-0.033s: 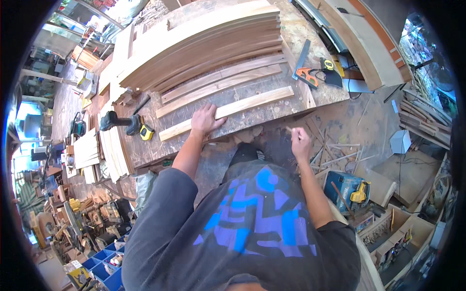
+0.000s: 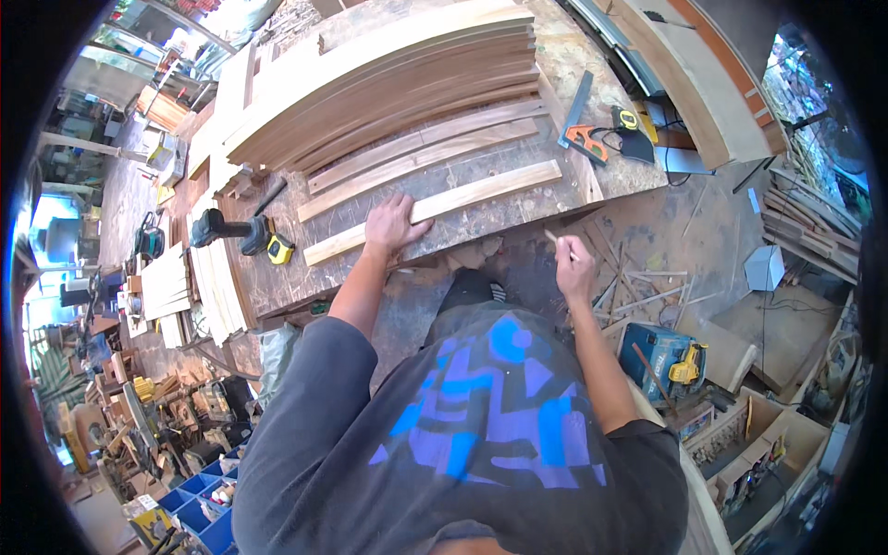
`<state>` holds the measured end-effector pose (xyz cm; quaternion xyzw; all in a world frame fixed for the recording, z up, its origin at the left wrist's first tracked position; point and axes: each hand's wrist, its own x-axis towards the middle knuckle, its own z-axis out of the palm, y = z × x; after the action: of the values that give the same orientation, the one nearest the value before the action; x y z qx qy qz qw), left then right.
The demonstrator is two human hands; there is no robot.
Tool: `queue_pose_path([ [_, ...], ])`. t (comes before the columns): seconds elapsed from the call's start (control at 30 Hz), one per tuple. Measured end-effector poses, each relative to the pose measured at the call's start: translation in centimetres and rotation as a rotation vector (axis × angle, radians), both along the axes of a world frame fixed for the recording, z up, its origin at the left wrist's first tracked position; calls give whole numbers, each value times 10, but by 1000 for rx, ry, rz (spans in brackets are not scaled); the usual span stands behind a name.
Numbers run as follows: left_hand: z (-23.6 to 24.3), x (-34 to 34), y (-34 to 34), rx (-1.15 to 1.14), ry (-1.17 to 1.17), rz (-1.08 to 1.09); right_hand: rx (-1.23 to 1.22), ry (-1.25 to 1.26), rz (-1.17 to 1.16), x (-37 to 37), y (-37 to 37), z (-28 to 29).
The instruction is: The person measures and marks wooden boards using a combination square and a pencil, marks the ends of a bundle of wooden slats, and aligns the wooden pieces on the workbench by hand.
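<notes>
A pale wooden slat (image 2: 481, 191) lies along the near edge of the workbench (image 2: 277, 289). My left hand (image 2: 393, 222) is closed over its left half, fingers across the top and thumb toward the near side. Off the bench edge, to the right, my right hand (image 2: 575, 263) is closed around a short, thin, light-coloured stick (image 2: 551, 237). The stick's tip points up and left toward the bench; the rest is hidden in my fist. Two more slats (image 2: 425, 168) lie parallel beyond the first, in front of a tall stack of boards (image 2: 398, 92).
A cordless drill (image 2: 231, 231) and a yellow tape measure (image 2: 279, 249) lie at the bench's left. An orange-handled square (image 2: 585, 143) and another tape measure (image 2: 628, 120) sit at its right. Wood offcuts (image 2: 652, 301) and a blue tool case (image 2: 652, 356) are on the floor.
My right hand has tipped slightly, and more of the stick shows, a little higher. My left hand stays on the slat.
</notes>
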<state>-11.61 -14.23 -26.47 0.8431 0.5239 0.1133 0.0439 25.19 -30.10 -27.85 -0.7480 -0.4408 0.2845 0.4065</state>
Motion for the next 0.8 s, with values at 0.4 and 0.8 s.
queue_pose_path([
  [0.4,7,2,0,-11,2,-26,330,-446,216,-7,61,39],
  [0.8,11,1,-3,-13,-14,-20,183,-1026,727,31,183,46],
])
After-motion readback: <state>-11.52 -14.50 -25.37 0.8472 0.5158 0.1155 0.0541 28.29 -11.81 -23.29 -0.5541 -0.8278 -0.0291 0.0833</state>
